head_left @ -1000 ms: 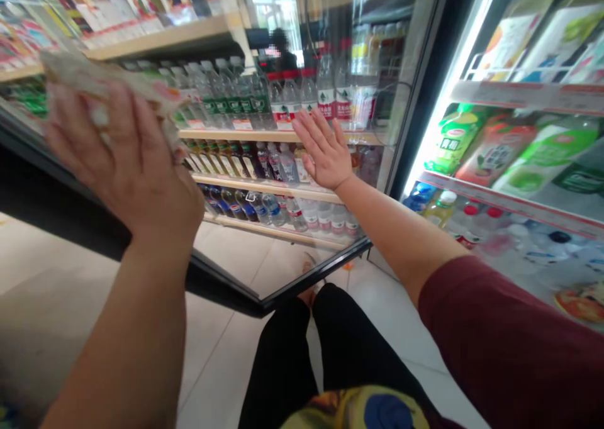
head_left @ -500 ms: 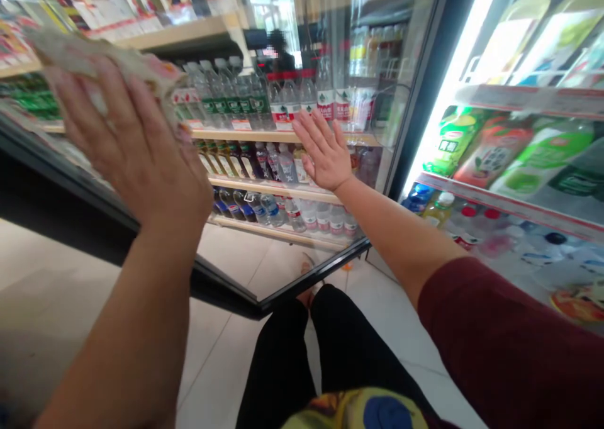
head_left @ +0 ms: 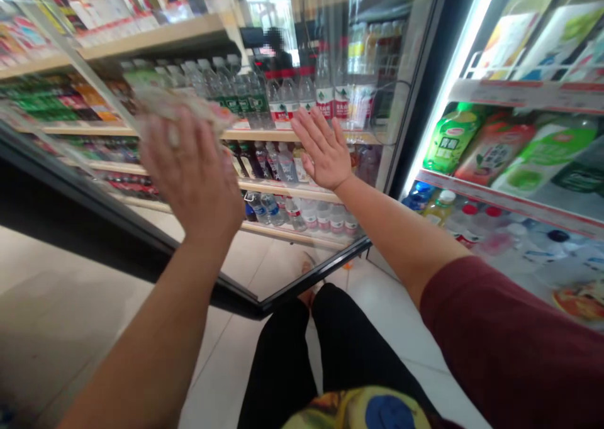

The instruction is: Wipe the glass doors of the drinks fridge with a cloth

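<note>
A glass door with a black frame (head_left: 315,275) stands open in front of me. My left hand (head_left: 195,180) holds a pale, pink-patterned cloth (head_left: 163,102) flat against the glass, blurred by motion. The cloth lies under the fingers and sticks out beyond their tips; the palm side is hidden. My right hand (head_left: 326,155) rests on the pane further right, nearer the hinge side, with fingers stretched and nothing held.
Through the glass, shelves (head_left: 264,134) carry rows of bottles. On the right is a lit cooler with drink bottles (head_left: 455,136) on its racks (head_left: 519,196). Below are pale floor tiles (head_left: 377,316) and my legs in black trousers (head_left: 344,341).
My left hand has slid the cloth right and somewhat down across the glass. My right hand has stayed in the same place.
</note>
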`<action>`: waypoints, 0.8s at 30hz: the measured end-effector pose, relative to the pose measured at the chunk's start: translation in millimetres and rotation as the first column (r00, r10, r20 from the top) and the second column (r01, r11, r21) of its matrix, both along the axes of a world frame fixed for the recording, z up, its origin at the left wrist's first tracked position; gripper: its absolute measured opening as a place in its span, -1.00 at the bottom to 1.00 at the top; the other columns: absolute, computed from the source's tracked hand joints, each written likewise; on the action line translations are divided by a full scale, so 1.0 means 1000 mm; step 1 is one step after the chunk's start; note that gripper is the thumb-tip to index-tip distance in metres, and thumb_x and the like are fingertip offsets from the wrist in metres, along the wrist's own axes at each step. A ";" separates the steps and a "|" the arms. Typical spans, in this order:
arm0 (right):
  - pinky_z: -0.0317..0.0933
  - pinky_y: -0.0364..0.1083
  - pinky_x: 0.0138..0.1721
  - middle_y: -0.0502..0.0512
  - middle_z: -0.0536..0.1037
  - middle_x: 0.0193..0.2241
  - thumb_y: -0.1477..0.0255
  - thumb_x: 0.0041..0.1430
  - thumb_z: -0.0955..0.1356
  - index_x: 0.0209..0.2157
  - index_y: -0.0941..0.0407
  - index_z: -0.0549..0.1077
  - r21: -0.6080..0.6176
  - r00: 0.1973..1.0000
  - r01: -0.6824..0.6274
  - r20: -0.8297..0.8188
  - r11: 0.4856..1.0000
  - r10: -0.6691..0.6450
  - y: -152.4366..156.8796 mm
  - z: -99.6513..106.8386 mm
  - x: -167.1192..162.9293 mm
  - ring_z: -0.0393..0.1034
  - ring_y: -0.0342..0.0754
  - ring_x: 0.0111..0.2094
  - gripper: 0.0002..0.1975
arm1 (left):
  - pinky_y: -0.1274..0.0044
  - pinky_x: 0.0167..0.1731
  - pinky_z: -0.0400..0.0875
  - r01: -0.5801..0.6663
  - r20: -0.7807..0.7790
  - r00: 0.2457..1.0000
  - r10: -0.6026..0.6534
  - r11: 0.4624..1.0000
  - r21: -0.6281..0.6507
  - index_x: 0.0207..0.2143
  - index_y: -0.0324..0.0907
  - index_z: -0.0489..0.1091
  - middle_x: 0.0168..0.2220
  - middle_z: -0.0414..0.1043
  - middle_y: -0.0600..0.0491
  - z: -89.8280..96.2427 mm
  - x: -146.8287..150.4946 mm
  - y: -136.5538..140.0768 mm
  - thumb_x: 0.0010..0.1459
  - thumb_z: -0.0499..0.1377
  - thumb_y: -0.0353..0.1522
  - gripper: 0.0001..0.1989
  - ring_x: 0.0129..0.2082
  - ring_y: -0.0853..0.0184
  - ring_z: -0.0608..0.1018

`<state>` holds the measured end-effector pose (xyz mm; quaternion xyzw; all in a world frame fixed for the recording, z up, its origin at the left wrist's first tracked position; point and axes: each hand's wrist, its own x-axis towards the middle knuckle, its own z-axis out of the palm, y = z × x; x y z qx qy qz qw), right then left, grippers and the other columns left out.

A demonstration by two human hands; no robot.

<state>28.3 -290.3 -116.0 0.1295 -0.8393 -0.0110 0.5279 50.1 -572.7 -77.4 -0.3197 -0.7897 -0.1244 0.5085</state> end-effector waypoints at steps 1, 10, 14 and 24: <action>-0.28 0.30 0.61 0.02 0.17 0.52 0.08 0.55 -0.11 0.54 -0.02 0.13 0.002 1.000 -0.002 -0.002 1.000 0.002 0.000 0.000 0.000 -0.10 0.09 0.59 -0.28 | -0.08 0.56 -0.20 0.041 0.058 0.998 -0.038 0.998 -0.046 0.49 -0.19 0.17 0.54 0.01 -0.03 -0.008 0.002 0.004 0.56 -0.04 -0.20 -0.43 0.59 0.05 -0.08; -0.34 0.27 0.61 0.02 0.16 0.52 0.11 0.55 -0.10 0.54 0.00 0.13 -0.004 1.000 0.000 -0.015 1.000 0.000 0.000 -0.002 -0.001 -0.14 0.07 0.60 -0.29 | 0.00 0.55 -0.29 -0.035 -0.157 0.987 0.037 0.999 0.015 0.56 -0.22 0.02 0.58 -0.14 -0.02 0.036 -0.007 0.010 0.57 -0.01 -0.24 -0.39 0.60 0.02 -0.19; -0.37 0.23 0.62 -0.03 0.16 0.52 0.17 0.55 -0.12 0.53 -0.05 0.16 0.002 1.000 0.014 -0.025 1.000 -0.014 -0.001 -0.002 0.000 -0.10 0.02 0.59 -0.31 | 0.02 0.57 -0.28 0.115 0.020 0.993 -0.114 0.993 -0.033 0.48 -0.15 0.24 0.52 0.07 -0.05 -0.019 -0.001 0.030 0.54 0.00 -0.31 -0.48 0.59 0.08 -0.17; -0.30 0.26 0.61 0.03 0.17 0.52 0.23 0.56 -0.12 0.53 0.04 0.15 0.020 0.998 0.027 -0.060 0.999 -0.025 -0.003 -0.003 -0.001 -0.05 0.04 0.58 -0.31 | -0.17 0.48 -0.29 0.012 -0.219 0.976 -0.018 1.000 -0.028 0.59 -0.21 -0.11 0.58 -0.17 -0.17 0.016 -0.023 0.003 0.54 0.07 -0.34 -0.31 0.59 -0.10 -0.23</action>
